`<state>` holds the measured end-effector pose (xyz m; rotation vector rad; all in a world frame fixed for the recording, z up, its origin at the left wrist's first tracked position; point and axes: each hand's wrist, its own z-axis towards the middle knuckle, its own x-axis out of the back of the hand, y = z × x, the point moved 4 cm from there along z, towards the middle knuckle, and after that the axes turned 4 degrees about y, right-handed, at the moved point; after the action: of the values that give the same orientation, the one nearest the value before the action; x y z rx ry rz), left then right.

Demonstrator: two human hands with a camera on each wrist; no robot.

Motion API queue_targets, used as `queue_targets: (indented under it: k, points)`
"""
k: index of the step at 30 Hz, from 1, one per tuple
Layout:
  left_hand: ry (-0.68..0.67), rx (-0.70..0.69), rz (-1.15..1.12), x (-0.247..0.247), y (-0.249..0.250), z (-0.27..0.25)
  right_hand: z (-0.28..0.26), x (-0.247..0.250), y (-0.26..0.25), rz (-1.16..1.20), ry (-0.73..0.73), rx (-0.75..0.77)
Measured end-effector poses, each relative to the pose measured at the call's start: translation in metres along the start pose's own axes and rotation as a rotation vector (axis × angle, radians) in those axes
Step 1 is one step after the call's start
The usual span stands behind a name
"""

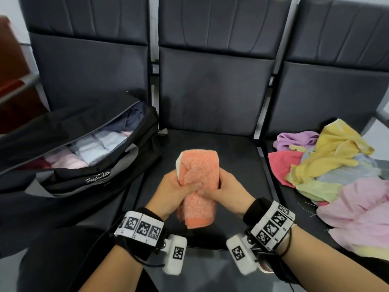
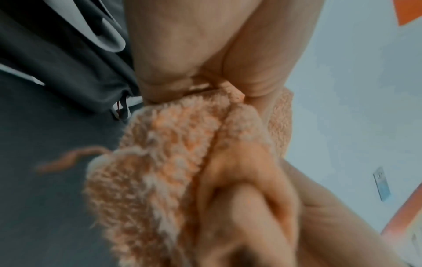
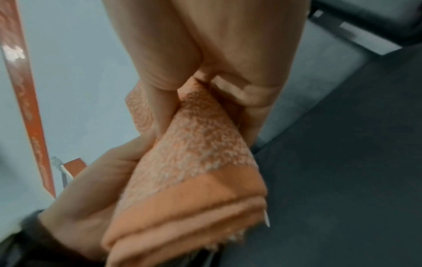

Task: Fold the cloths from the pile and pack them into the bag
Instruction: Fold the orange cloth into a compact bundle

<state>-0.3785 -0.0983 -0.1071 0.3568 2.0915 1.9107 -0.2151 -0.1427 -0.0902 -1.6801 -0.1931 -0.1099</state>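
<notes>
I have the orange terry cloth (image 1: 196,186) folded into a narrow bundle and gripped at its middle from both sides: my left hand (image 1: 175,189) wraps it from 9 o'clock, my right hand (image 1: 228,191) from 3 o'clock, and my thumbs meet across its front. The fingers of both hands are curled tightly round the cloth, with one end sticking out toward 12 o'clock and the flat hemmed end hanging toward 6 o'clock, above the middle seat (image 1: 210,142).

The left wrist view shows the fuzzy pile of the cloth (image 2: 164,162) up close, pinched under the left hand (image 2: 194,54), with my right hand (image 2: 246,207) blurred at 5 o'clock; a loose orange thread trails at 9 o'clock. The right wrist view alone shows the smooth hem band and its stacked layers (image 3: 182,207), the right hand (image 3: 205,54) clamped above it and the left hand (image 3: 95,198) at 8 o'clock.

From the head view, the black bag (image 1: 84,148) lies open on the seat at 9 o'clock, holding folded cloths (image 1: 92,148) in white, pink and dark red, side by side in a row. The pile (image 1: 334,165) of loose cloths, yellow, purple, pink, red and pale blue, sits on the seat at 3 o'clock.
</notes>
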Motion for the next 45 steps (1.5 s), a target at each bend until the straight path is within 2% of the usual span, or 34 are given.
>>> queue_targets:
  k: [4, 8, 16, 18, 21, 23, 26, 29, 31, 34, 36, 39, 40, 42, 45]
  points:
    - [0.068, -0.021, -0.025, 0.040, 0.023, 0.004, 0.033, -0.028, -0.033, 0.027, -0.030, 0.051]
    - [0.193, -0.052, 0.017, 0.105, 0.041, 0.001, 0.077, -0.071, -0.062, -0.020, -0.089, 0.100]
    - [0.717, 0.040, 0.452, 0.311, 0.056, -0.015, 0.174, -0.171, -0.108, 0.007, -0.107, 0.131]
    - [0.807, 0.111, 0.651, 0.360, 0.056, -0.027, 0.198, -0.198, -0.115, 0.011, -0.133, 0.125]
    - [0.968, 0.329, 0.889, 0.412, 0.051, -0.046, 0.233, -0.239, -0.120, -0.016, -0.186, 0.120]
    - [1.082, 0.404, 0.932, 0.427, 0.047, -0.055, 0.254, -0.263, -0.121, -0.038, -0.189, 0.143]
    - [1.209, 0.431, 0.968, 0.448, 0.038, -0.062, 0.279, -0.294, -0.119, -0.066, -0.166, 0.208]
    - [1.175, 0.486, 0.851, 0.481, 0.020, -0.065, 0.292, -0.323, -0.109, -0.128, -0.191, 0.249]
    - [1.111, 0.471, 0.628, 0.498, 0.008, -0.063, 0.295, -0.342, -0.101, -0.205, -0.254, 0.276]
    - [1.149, 0.466, 0.336, 0.514, 0.003, -0.059, 0.298, -0.362, -0.097, -0.319, -0.288, 0.350]
    - [1.164, 0.471, 0.289, 0.519, 0.007, -0.056, 0.304, -0.367, -0.103, -0.409, -0.267, 0.403]
    - [1.218, 0.365, 0.340, 0.524, 0.028, -0.054, 0.312, -0.372, -0.118, -0.690, -0.282, 0.479]
    - [1.233, 0.319, 0.340, 0.523, 0.040, -0.054, 0.311, -0.374, -0.122, -0.790, -0.326, 0.489]
    - [1.228, 0.235, 0.276, 0.518, 0.064, -0.055, 0.302, -0.381, -0.122, -0.964, -0.508, 0.502]
    - [1.181, 0.187, 0.177, 0.504, 0.093, -0.059, 0.276, -0.387, -0.109, -1.140, -0.925, 0.460]
